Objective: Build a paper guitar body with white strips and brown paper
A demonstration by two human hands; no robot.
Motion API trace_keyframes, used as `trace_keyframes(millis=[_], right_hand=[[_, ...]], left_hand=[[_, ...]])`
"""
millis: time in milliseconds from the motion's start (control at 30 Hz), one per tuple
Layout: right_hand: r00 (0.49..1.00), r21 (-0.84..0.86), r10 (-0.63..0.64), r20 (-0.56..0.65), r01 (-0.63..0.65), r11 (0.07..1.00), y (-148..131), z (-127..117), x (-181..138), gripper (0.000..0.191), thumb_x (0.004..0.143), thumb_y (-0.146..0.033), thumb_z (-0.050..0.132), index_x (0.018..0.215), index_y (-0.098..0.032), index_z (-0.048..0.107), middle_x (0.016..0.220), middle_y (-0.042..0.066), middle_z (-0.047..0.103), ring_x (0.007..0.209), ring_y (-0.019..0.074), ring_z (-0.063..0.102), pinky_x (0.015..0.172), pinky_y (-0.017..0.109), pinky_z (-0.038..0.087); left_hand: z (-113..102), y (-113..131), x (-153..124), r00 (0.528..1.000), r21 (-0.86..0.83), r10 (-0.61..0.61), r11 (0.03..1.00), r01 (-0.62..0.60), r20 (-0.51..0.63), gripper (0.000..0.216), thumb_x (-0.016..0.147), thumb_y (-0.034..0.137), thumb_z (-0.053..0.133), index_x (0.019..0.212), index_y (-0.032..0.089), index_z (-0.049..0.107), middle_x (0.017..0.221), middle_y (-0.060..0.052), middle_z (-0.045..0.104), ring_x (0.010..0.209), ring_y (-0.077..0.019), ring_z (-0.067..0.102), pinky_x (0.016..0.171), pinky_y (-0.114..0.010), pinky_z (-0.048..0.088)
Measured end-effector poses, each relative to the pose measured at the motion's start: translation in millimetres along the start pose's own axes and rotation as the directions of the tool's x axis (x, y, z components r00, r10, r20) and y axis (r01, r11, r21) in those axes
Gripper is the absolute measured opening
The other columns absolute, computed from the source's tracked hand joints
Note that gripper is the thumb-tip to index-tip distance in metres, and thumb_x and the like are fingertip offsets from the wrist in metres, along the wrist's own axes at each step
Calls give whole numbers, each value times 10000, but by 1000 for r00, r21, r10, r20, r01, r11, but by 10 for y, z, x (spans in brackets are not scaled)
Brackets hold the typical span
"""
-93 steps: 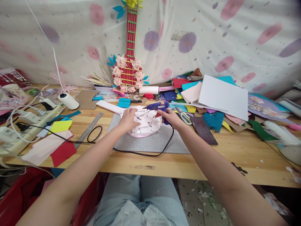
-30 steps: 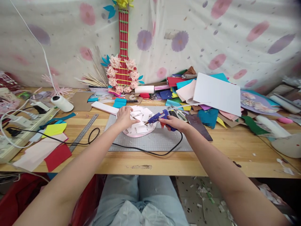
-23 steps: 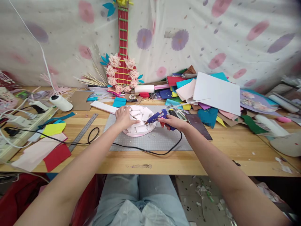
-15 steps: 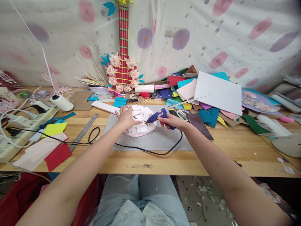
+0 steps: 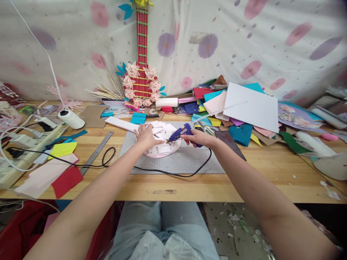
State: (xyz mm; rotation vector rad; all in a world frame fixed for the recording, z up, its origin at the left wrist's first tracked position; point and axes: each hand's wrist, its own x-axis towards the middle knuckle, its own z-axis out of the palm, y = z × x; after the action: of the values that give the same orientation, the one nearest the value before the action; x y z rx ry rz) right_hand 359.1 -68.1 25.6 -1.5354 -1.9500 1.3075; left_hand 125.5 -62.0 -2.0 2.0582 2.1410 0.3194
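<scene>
Head view: gripping gun (image 5: 179, 133) in right hand (image 5: 198, 138), resting spread left hand (image 5: 146, 138) at nine o'clock on mostly covered disc (image 5: 157, 156), maybe needing glue.

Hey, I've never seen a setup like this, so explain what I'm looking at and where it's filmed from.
No machine here: a person works bare-handed, filmed by a camera worn on the head, looking forward and down. The right hand grips a blue glue gun, its nozzle pointed at white pieces on a round form with a pinkish edge. The left hand rests on the form's left side. Underneath is a gray cutting mat on a wooden table. A metal ruler and red sheet lie to the left; a red guitar-shaped craft stands behind.
</scene>
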Motion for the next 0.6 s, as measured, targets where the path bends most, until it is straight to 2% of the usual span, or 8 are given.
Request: trace_keyframes(millis=[133,333,600], right_hand=[[1000,27,-21,-16,22,999,64,-35,19,392,719,-570,616,708,-179,588,731,36,664,394,47,433,381,208,376],[996,77,-73,-53,77,994,126,-92,15,417,717,-595,598,698,-179,604,623,24,636,406,57,434,395,208,353],[990,133,-108,-90,119,984,162,-64,27,422,730,-591,581,730,-169,595,742,46,657,433,53,432,415,215,359]], left_hand=[[10,-4,-20,999,8,5,1000,-5,-34,1013,526,639,686,1353,195,303,1451,-185,268,1381,-356,126,1092,-561,107],[15,-10,-18,1000,2,7,1000,-7,-14,1010,526,639,688,1350,198,305,1458,-185,264,1385,-350,118,1092,-560,109],[-10,22,-49,1000,32,15,999,-14,-24,1026,552,622,684,1374,165,273,1464,-195,253,1392,-344,93,1101,-553,90]])
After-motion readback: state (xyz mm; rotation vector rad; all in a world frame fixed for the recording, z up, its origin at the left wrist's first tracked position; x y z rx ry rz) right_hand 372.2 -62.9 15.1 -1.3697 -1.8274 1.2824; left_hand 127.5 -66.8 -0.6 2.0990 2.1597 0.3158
